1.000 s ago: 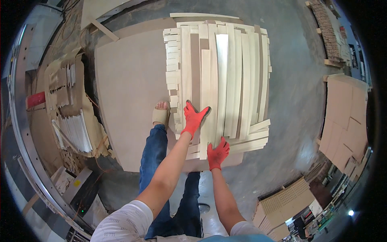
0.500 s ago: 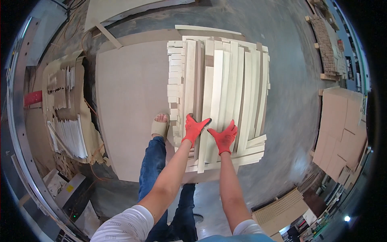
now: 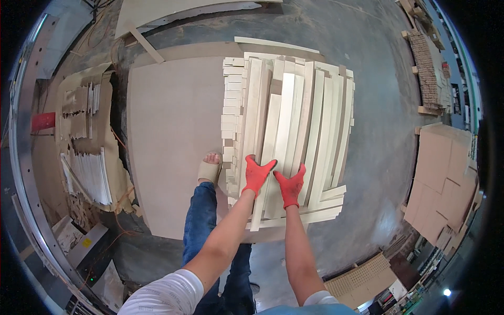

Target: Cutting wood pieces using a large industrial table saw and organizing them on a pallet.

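Observation:
A stack of long pale wooden slats (image 3: 294, 121) lies on a big brown board (image 3: 173, 136) on the floor. My left hand (image 3: 257, 175) in a red glove rests flat on the near ends of the slats, fingers spread. Beside it, my right hand (image 3: 290, 185), also red-gloved, lies flat on the same long slat (image 3: 278, 152), fingers apart. Neither hand is wrapped around anything. My foot in a beige slipper (image 3: 208, 169) stands on the board just left of the stack.
Left of the board sits a heap of cardboard and thin white strips (image 3: 86, 152). Brown sheets (image 3: 446, 178) are piled at the right, a perforated panel (image 3: 367, 275) at the lower right. Grey concrete floor (image 3: 378, 94) surrounds the board.
My right hand has come up from the stack's near edge and now lies next to the left one. Both hands have settled side by side on the middle slat.

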Available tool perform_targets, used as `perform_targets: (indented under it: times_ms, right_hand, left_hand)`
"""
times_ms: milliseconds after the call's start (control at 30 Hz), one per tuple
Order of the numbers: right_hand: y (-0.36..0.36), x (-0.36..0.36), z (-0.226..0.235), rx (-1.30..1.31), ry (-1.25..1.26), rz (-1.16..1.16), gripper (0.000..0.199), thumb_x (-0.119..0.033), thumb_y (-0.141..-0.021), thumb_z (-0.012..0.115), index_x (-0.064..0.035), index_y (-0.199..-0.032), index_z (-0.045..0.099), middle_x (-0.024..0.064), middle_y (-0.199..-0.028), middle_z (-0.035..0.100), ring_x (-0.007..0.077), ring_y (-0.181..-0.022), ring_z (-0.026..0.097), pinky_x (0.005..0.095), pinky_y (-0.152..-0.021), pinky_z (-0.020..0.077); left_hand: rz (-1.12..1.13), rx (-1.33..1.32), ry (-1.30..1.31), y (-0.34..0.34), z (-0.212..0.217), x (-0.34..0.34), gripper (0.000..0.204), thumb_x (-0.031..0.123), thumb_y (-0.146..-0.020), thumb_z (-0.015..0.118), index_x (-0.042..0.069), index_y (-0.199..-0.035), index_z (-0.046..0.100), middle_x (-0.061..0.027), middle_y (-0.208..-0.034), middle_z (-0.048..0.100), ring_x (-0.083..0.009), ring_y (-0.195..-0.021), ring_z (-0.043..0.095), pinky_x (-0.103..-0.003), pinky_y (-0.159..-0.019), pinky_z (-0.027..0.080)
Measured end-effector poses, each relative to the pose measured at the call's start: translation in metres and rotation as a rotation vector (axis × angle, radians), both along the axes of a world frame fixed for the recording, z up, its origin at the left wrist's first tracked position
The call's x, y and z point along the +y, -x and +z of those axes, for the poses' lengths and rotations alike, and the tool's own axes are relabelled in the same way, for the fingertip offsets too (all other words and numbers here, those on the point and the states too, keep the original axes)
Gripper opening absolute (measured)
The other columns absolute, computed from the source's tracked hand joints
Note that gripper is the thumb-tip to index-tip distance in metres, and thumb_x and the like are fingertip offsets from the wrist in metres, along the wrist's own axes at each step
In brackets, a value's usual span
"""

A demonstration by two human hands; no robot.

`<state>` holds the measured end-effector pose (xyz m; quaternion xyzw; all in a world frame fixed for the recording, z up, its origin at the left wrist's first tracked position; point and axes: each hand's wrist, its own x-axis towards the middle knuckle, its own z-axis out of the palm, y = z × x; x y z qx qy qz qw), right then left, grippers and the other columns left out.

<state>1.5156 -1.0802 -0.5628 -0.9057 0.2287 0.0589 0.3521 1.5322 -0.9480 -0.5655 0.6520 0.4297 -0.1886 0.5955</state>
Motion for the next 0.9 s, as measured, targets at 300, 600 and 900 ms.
perform_targets:
  times_ms: [300, 600, 900]
  right_hand:
    - [-0.034, -0.034, 0.001, 0.411, -0.185, 0.093, 0.094, -0.039, -0.063, 0.089, 0.0075, -0.134, 0.049, 0.0226, -0.126, 0.059, 0.0356, -0.118, 0.056, 0.0407, -0.102, 0.0444]
    - [-0.018, -0.003, -0.007, 0.219, -0.179, 0.115, 0.100, -0.036, -0.064, 0.090, 0.0088, -0.139, 0.042, 0.0216, -0.135, 0.053, 0.0318, -0.126, 0.051, 0.0407, -0.107, 0.0412]
    - [-0.028, -0.033, -0.009, 0.254, -0.712, -0.029, 0.068, -0.021, -0.072, 0.087, 0.0048, -0.127, 0.054, 0.0133, -0.112, 0.067, 0.0188, -0.099, 0.064, 0.0315, -0.086, 0.0529]
  left_hand:
    - [0.056, 0.009, 0.472, -0.008, -0.013, 0.029, 0.060, 0.041, -0.080, 0.079, -0.001, -0.120, 0.062, -0.0082, -0.104, 0.069, -0.0142, -0.092, 0.064, -0.028, -0.080, 0.050]
    - [-0.187, -0.216, 0.484, 0.012, -0.066, 0.059, 0.059, 0.037, -0.097, 0.059, -0.002, -0.140, 0.050, -0.0083, -0.130, 0.060, -0.0153, -0.123, 0.050, -0.029, -0.106, 0.036]
    - [0.187, 0.011, 0.835, 0.013, -0.073, 0.029, 0.048, 0.024, -0.100, 0.055, 0.001, -0.141, 0.049, -0.0105, -0.143, 0.052, -0.0199, -0.135, 0.044, -0.031, -0.115, 0.031]
